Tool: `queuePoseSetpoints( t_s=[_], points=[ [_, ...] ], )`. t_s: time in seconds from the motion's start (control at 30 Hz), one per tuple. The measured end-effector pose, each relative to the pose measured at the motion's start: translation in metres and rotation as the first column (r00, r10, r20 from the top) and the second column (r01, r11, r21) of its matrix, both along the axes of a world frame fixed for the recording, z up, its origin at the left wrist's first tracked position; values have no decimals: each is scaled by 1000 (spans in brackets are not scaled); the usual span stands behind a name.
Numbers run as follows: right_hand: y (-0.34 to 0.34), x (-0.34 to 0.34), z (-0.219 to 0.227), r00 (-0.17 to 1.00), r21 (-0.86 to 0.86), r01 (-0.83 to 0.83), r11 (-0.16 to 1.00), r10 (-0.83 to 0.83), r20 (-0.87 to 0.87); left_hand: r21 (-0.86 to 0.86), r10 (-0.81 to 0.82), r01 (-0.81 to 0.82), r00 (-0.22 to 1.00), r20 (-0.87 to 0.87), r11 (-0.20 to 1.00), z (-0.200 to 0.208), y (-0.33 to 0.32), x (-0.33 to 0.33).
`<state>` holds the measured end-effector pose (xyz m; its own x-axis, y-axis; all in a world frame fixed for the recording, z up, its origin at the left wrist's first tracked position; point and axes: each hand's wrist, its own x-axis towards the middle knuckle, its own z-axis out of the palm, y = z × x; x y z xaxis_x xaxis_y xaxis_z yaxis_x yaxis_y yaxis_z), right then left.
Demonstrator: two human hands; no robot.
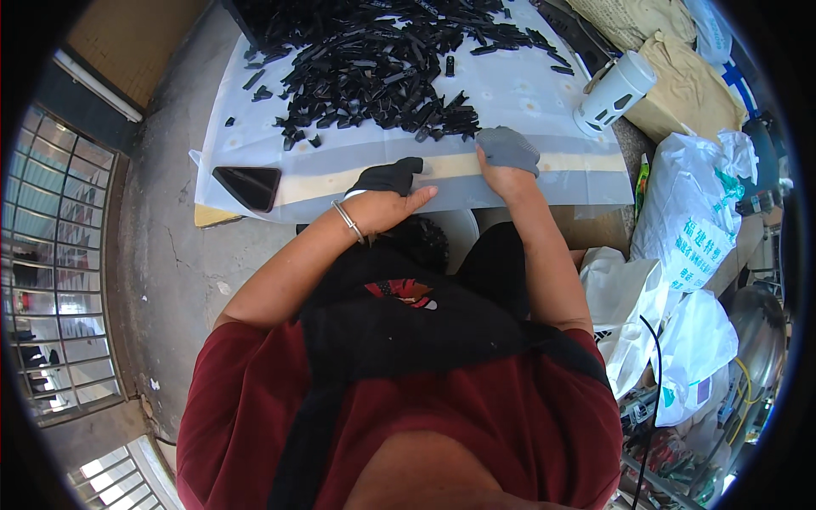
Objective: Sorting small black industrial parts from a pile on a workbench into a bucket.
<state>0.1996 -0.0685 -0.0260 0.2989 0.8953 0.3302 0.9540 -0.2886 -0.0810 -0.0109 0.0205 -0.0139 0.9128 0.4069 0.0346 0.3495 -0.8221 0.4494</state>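
Note:
A large heap of small black plastic pieces covers the far part of the table, with loose ones along its near edge. My left hand, in a black partial glove with the thumb bare, is over the table's near edge. Its fingers curl inward; a small pale patch shows by the fingertips, and I cannot make out what they hold. Farther right, beside the heap's near right corner, is my right hand in a grey partial glove. Its fingers are bent, and the back of the hand hides whatever is in them.
A white patterned plastic cover lies over the table. A dark phone rests at its left, and a white tumbler stands at its right. White bags crowd the right side. Below the near edge, a white bucket partly shows.

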Motion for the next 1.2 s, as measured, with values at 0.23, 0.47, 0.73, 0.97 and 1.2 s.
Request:
queuePoseSetpoints(
  t_s=[0.23,0.47,0.73,0.97,1.2],
  points=[
    [-17,-67,0,930,290,-259,921,318,-183,-522,184,-244,969,-164,817,45,-12,14],
    [14,10,1,988,296,-138,945,152,-26,-993,482,-7,875,49,114,-17,7,10],
    [29,-9,-3,983,59,-168,984,163,81,-978,482,-160,873,-78,132,-25,21,-7],
    [14,-31,9,942,229,-178,957,233,-241,-995,485,-41,875,11,96,-22,6,-7],
    [1,-75,17,777,102,-311,945,314,-546,-908,457,-198,890,-9,369,-36,4,-7]
  ],
)
